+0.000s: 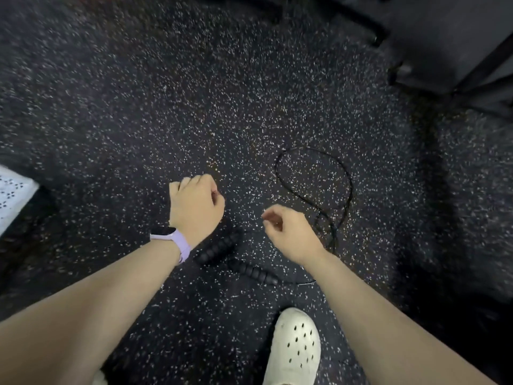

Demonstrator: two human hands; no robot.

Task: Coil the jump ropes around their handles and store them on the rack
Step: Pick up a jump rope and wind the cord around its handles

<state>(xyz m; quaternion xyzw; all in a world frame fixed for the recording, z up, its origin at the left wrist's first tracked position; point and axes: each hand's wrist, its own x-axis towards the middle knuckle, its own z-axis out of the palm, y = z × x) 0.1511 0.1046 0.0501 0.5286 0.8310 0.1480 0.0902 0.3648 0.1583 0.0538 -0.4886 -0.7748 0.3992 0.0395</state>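
Note:
A black jump rope lies on the speckled rubber floor. Its two ribbed black handles lie end to end in a shallow V just below my hands. Its thin black cord forms a loose loop to the right and runs back under my right wrist. My left hand, with a lilac watch band on the wrist, hovers above the left handle, fingers loosely curled and holding nothing. My right hand hovers beside the cord, fingers loosely curled, also holding nothing. No rack can be made out.
My white clog stands on the floor just below the handles. A white perforated object shows at the left edge. Dark gym equipment fills the upper right corner. Bare speckled floor stretches ahead.

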